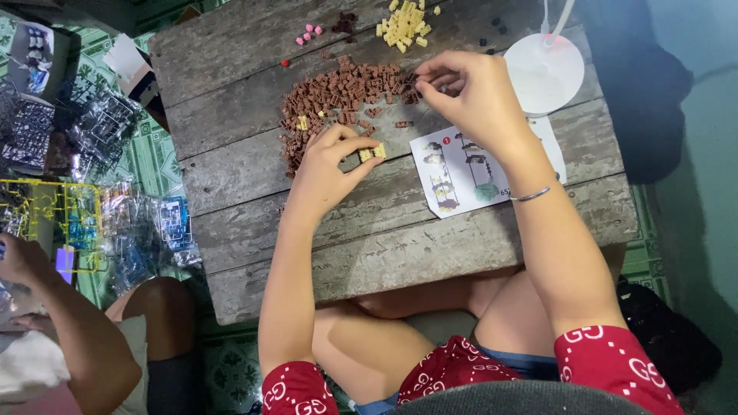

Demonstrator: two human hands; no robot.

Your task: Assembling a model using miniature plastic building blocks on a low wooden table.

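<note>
We see a small pale-yellow assembly of tiny plastic building bricks [373,153] pinched between the thumb and forefinger of the left hand [329,170], held just above the weathered grey wooden plank table [400,238]. It sits just below the lower edge of the heap of small brown plastic bricks [338,100], which we take as our landmark.

The right hand [469,96] reaches to the right end of that brown heap, its fingertips closed together on something tiny and dark (too small for us to tell what). A thin silver bangle [532,195] circles that wrist.

Below and to the right of the heap lies a white printed instruction sheet with small pictures [461,170], partly under the right forearm. Right of the heap stands a round white lamp base [546,73]. Above the heap we find a small pile of pale-yellow bricks [403,27], and up to the left of it a few pink bricks [309,33].

Far left of the heap, off the table, clear plastic bags of parts [115,154] lie on the green patterned floor, and another person's arm [69,323] shows there.
</note>
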